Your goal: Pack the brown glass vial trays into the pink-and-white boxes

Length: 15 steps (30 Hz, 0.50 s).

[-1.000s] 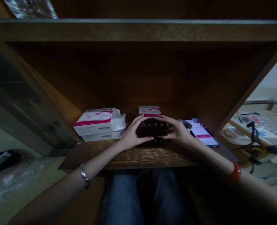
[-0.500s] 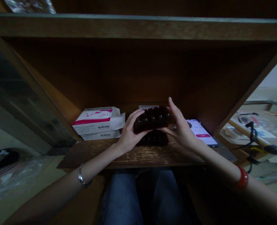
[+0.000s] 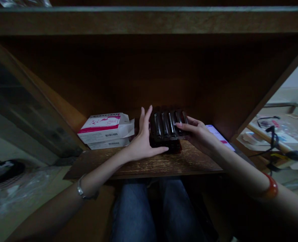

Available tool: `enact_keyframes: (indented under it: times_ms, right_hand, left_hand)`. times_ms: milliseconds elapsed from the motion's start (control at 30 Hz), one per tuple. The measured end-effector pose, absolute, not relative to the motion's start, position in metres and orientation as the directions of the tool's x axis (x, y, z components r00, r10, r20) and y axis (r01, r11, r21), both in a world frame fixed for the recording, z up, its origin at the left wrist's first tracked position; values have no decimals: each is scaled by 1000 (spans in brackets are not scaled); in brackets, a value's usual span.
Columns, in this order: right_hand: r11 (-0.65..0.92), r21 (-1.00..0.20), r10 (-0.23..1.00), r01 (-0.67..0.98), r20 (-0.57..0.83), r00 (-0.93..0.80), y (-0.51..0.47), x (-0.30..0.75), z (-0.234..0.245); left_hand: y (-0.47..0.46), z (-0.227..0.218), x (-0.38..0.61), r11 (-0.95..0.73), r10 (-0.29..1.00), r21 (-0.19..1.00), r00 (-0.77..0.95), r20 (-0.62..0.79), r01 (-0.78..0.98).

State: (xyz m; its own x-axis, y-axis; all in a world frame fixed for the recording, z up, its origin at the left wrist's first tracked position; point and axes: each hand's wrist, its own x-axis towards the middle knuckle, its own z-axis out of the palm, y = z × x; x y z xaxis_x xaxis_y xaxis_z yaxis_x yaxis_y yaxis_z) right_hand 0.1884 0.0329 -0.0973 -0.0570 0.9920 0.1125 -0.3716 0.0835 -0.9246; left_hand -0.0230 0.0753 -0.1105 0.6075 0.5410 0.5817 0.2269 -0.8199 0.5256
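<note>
A dark ridged plastic tray (image 3: 168, 126) stands in the middle of the frame, tilted up with its long ridges toward the viewer. Its lower edge seems to lean on a second dark tray (image 3: 166, 147), which lies on the wooden shelf board (image 3: 149, 164). What is inside the ridges is too dark to tell.

The left hand (image 3: 144, 144) is spread wide, with the fingers pointing up just beside the tray's left edge. Its thumb reaches to the right, along the front of the lower tray. The right hand (image 3: 198, 132) comes from the right side with the fingers a little curved, and they lie on the right part of the ridged face. I cannot tell if its thumb is pinching from behind, because the tray hides it.

The tray looks light, and I think it is thin and stiff, but it may bend or crack if pressed on the ridges. Its shiny surface can be slippery, so the flat outer edges seem the better place to take hold, one hand on each side.

To the left are stacked white and pink cartons (image 3: 105, 131), and to the right a smartphone (image 3: 218, 134) lies partly behind the right hand.
</note>
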Motion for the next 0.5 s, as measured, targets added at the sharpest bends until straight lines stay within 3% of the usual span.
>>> enact_keyframes:
  times_ms: [67,133,200,300,500]
  right_hand:
    - [149,-925,986,-349,164,-14,36,188,-104]
    - [202,-924,977,-324,212,5,39,187,-110]
    - [287,-915,955,-284,297,8,43,188,-115]
    - [393,-899,916,-191,402,-10,48,192,-121]
    - [406,-914,909,-31,407,-94,54,202,-129]
  left_hand:
    - [82,-112,-21,-669,590,742,639,493,45]
    - [89,-113,-20,-499,672,863,597,439,-73]
    - [95,-114,-20,-441,743,892,516,426,-102]
    - [100,-114,-20,-479,742,873,490,458,-91]
    - [100,-124,-23,-433,772,901,506,383,-21]
